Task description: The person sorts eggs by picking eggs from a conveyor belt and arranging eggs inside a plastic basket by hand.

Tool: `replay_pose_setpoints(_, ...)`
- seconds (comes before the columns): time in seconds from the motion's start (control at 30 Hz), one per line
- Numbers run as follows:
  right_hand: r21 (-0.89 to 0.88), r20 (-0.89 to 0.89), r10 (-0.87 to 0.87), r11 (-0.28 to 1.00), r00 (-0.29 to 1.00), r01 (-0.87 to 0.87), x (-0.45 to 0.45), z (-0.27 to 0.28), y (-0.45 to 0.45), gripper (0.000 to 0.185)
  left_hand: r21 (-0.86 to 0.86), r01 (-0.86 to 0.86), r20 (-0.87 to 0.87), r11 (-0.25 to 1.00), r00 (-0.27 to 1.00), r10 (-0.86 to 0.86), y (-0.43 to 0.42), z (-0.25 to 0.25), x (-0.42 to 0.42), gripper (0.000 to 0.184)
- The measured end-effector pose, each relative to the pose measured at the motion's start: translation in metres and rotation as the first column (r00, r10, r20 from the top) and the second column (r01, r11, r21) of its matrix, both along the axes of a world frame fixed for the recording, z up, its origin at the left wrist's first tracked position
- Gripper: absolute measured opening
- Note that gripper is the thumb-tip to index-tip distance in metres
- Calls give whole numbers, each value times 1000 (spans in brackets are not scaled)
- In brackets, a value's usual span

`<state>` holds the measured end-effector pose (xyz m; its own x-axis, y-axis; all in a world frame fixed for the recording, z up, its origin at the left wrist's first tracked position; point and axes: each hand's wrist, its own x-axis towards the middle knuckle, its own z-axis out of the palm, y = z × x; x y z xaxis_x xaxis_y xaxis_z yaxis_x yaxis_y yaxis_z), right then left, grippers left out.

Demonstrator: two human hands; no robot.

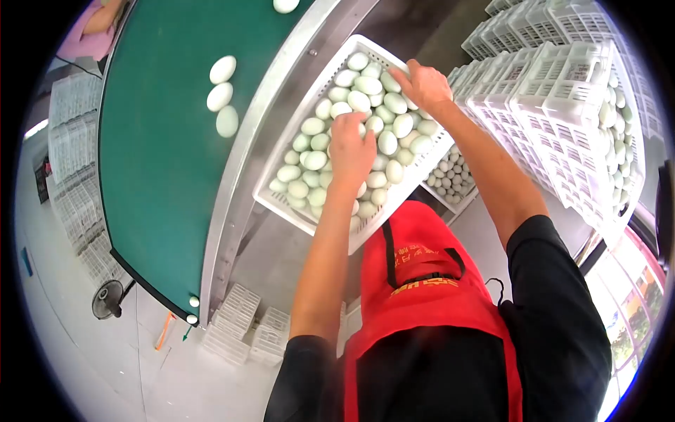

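A white plastic crate [271, 202] full of pale green and white eggs [387, 143] is held at a slant beside the conveyor's metal edge. My left hand [349, 151] reaches in over the eggs, its fingers and thumb bent around one egg near the middle; the fingertips are partly hidden. On the crate's far right rim lies my right hand [425, 86], its thumb inside over the eggs and its fingers on the outer side. Below the crate, a second crate of eggs [450, 176] is partly covered.
A green conveyor belt [162, 162] curves along the left, bearing several eggs [223, 69]. Stacked white crates [555, 105] with eggs stand at right. More crates [235, 313] sit on the floor, others [74, 169] beyond the belt. A small fan [108, 299] and another person's arm [102, 17] appear left.
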<state>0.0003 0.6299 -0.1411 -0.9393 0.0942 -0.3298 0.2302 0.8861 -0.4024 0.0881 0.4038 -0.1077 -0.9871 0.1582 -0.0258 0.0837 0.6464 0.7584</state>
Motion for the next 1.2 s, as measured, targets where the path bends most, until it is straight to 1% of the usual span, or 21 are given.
replay_pose_setpoints(0.1,-6,19,-14,1000,1000,15,-2,4,0,62,-326,141,-11,935,988,-153,5,-3,-20,31)
replay_pose_setpoints(0.2,-1,8,-18,1000,1000,18,-2,4,1,62,-356,169,-131,919,965,-228,-4,-6,-25,28)
replay_pose_setpoints(0.3,-6,7,-21,1000,1000,21,-1,0,3,63,-491,124,-77,862,980,-184,-40,0,-27,30)
replay_pose_setpoints(0.37,-15,43,-29,999,999,30,-3,5,1,63,-233,-83,-265,969,964,19,-67,5,-10,27)
replay_pose_setpoints(0.43,-8,20,-10,1000,1000,10,-5,3,3,64,-281,-171,-294,944,952,85,-91,21,31,35)
replay_pose_setpoints(0.5,-17,-16,2,1000,1000,-2,-1,0,2,67,-392,-395,-357,831,898,258,-106,29,83,48)
replay_pose_setpoints(0.57,-75,70,-9,997,997,15,0,15,2,67,-552,-553,-415,624,831,369,-130,8,141,60)
replay_pose_setpoints(0.6,-108,126,-28,993,992,42,-3,24,1,67,-447,-654,-268,610,748,607,-137,-4,163,60)
replay_pose_setpoints(0.63,-90,103,-30,995,994,39,-4,24,1,67,-355,-757,-82,548,609,789,-142,-15,182,59)
replay_pose_setpoints(0.67,-76,83,-28,997,996,34,-3,23,-1,67,-294,-845,129,447,428,895,-143,-22,194,59)
replay_pose_setpoints(0.77,-100,61,-29,994,998,35,-2,12,1,66,40,-815,362,578,551,752,-158,-37,198,49)
replay_pose_setpoints(0.8,-118,58,-32,992,998,39,-1,8,4,65,17,-849,457,528,476,751,-163,-37,193,45)
replay_pose_setpoints(0.87,-37,71,-35,999,997,37,-3,8,3,61,-45,-897,627,439,317,712,-162,-29,166,39)
replay_pose_setpoints(0.9,-65,68,-24,997,997,29,-1,5,5,61,-75,-922,559,380,277,782,-164,-46,165,29)
replay_pose_setpoints(1.0,-160,-3,-13,987,1000,12,-1,-11,12,56,156,-962,802,225,256,539,-177,-77,167,31)
replay_pose_setpoints(1.03,-202,84,-40,978,996,56,-2,-2,12,52,176,-957,859,231,263,439,-191,-87,169,28)
replay_pose_setpoints(1.07,-235,174,-65,966,983,106,-4,4,12,49,186,-957,852,225,271,449,-165,-53,154,16)
replay_pose_setpoints(1.1,-217,120,16,976,993,11,-7,-25,13,42,199,-954,909,226,266,322,-164,-40,150,19)
replay_pose_setpoints(1.13,-200,116,-18,979,993,41,-2,-28,11,41,226,-942,932,248,283,227,-177,-46,155,25)
replay_pose_setpoints(1.17,-237,74,-130,961,989,144,16,-2,9,44,146,-961,911,234,223,347,-160,-31,146,20)
replay_pose_setpoints(1.2,-327,127,-146,927,981,181,40,18,15,46,176,-949,919,261,254,303,-198,-64,160,19)
